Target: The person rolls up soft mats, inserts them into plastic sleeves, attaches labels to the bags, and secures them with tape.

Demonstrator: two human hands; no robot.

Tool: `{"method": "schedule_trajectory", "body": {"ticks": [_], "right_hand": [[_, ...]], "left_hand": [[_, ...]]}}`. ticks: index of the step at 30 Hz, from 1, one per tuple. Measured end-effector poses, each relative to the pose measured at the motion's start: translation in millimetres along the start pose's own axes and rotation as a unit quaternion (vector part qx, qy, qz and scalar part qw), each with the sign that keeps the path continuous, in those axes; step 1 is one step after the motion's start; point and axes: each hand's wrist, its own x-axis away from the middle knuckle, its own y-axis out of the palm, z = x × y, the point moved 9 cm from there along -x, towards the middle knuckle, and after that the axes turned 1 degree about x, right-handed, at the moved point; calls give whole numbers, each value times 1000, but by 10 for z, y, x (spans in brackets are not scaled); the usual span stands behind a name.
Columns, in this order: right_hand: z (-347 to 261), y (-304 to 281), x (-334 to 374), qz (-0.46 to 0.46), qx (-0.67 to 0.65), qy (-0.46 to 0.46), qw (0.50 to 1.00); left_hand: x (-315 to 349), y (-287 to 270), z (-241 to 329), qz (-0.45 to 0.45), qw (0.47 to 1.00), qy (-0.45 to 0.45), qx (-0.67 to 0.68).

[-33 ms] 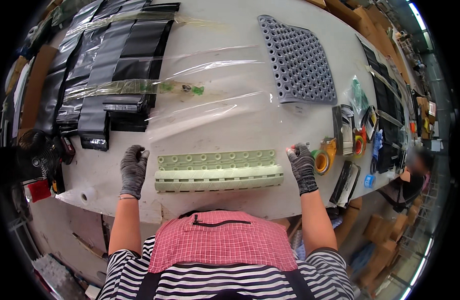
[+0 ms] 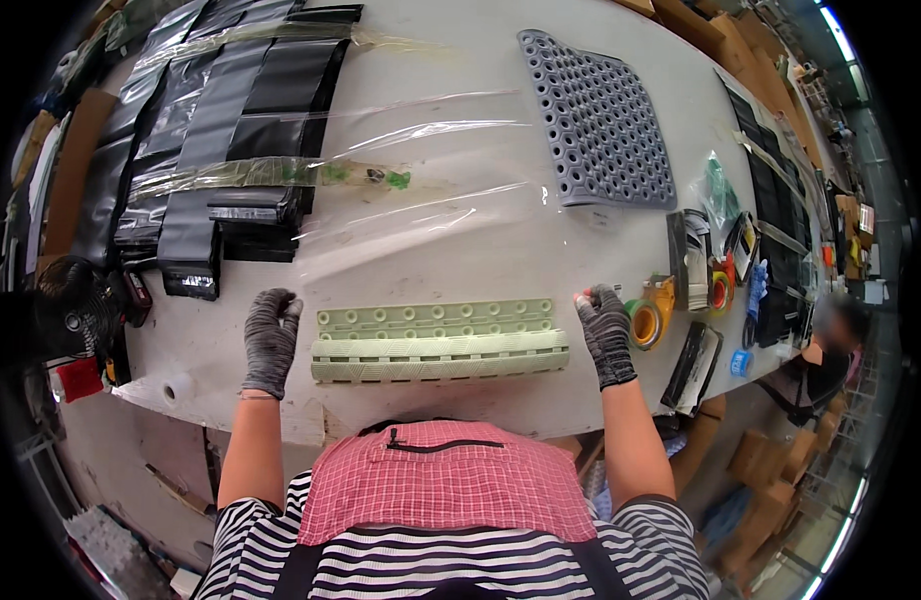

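Both my hands wear dark grey knit gloves, with thumb and fingers pinched together. My left hand (image 2: 272, 335) is just left of a pale green rubber mat (image 2: 441, 355), rolled up, with studs and round holes on its far strip. My right hand (image 2: 608, 335) is off the mat's right end. Neither hand touches the mat. Clear plastic film (image 2: 421, 215) lies wrinkled beyond the mat, and its near corners appear to be in my fingertips. The film's near edge is hard to make out.
A grey mat with holes (image 2: 601, 120) lies at the far right. Black plastic packs (image 2: 231, 130) cover the far left. Tape dispensers (image 2: 649, 318) and a black-and-white block (image 2: 693, 368) are by my right hand. A fan (image 2: 76, 305) stands at left; a person (image 2: 821, 365) is at right.
My left hand has shifted very slightly to the right. My right hand and the green mat look almost the same.
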Motion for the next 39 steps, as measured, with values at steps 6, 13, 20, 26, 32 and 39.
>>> {"method": "schedule_trajectory", "body": {"ticks": [6, 13, 20, 26, 32, 39], "right_hand": [[-1229, 93, 842, 1, 73, -332, 940], [-1129, 788, 1483, -103, 175, -387, 899], [-1297, 1046, 834, -130, 268, -351, 888], [-1519, 1248, 353, -199, 332, -306, 870], [-1812, 1258, 698, -89, 290, -422, 854], [-1878, 1420, 633, -147, 399, -365, 828]], "left_hand": [[660, 487, 1253, -275, 921, 218, -168], [1091, 933, 1275, -326, 872, 241, -276], [434, 1054, 1398, -279, 901, 231, -239], [531, 1272, 1539, -216, 887, 300, -275], [118, 1456, 1371, -302, 883, 204, -297], [28, 1563, 1428, -336, 876, 195, -288]]}}
